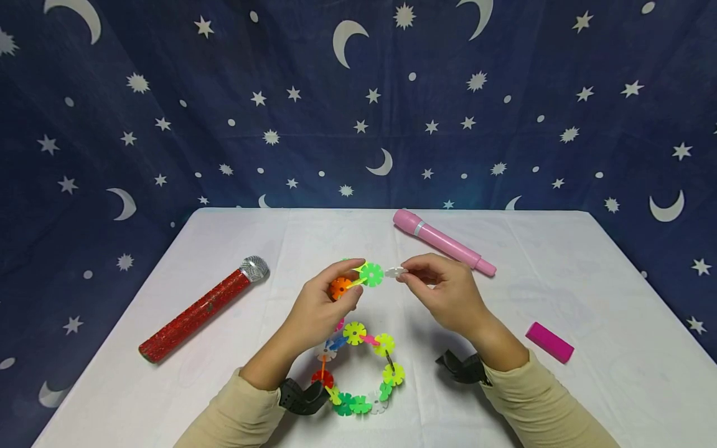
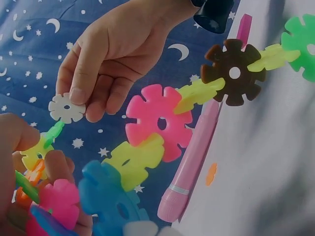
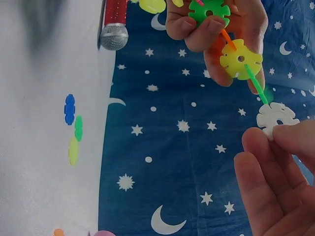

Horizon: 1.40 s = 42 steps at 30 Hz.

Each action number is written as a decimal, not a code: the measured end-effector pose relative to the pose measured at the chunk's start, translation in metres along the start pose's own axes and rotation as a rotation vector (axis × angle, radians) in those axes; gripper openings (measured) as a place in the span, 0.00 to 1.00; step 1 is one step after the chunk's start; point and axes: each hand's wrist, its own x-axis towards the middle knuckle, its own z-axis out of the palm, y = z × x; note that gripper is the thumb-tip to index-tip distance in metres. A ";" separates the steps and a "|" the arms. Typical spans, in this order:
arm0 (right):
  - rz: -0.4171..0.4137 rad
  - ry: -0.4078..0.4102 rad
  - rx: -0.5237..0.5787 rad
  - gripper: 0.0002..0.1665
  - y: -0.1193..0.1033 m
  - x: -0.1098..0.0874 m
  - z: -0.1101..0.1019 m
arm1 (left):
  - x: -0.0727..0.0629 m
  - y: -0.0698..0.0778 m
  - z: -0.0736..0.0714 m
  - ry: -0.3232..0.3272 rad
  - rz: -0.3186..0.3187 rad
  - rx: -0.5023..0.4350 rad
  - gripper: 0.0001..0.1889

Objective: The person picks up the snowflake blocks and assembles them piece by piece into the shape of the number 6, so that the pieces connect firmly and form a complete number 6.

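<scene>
My left hand (image 1: pixel 319 308) grips one end of a chain of colourful slotted plastic discs (image 1: pixel 350 328), with orange and yellow discs among its fingers. The chain hangs below that hand and forms a ring in the head view. A bright green disc (image 1: pixel 366 271) sticks out past the left fingertips. My right hand (image 1: pixel 450 298) pinches a white slotted disc (image 3: pixel 268 115) between thumb and forefinger. In both wrist views the white disc's edge meets the green disc; how deep their slots sit together, I cannot tell.
A red glittery microphone (image 1: pixel 196 317) lies on the left of the white table (image 1: pixel 560 249). Behind my right hand is a pink microphone (image 1: pixel 448 242), with a magenta block (image 1: pixel 550 342) to the right. Loose discs include blue (image 3: pixel 69 109), green (image 3: pixel 78 129), yellow (image 3: pixel 73 150) and orange (image 2: pixel 211 174).
</scene>
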 end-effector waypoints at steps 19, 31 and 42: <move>-0.188 0.029 -0.054 0.17 0.000 0.002 0.001 | -0.001 0.004 0.003 0.019 0.022 0.012 0.20; 0.010 -0.022 0.097 0.13 -0.003 -0.001 -0.001 | -0.002 0.006 0.002 0.024 0.015 0.036 0.19; 0.403 -0.205 0.358 0.13 -0.006 0.002 -0.010 | -0.002 0.006 0.003 -0.007 0.047 0.044 0.20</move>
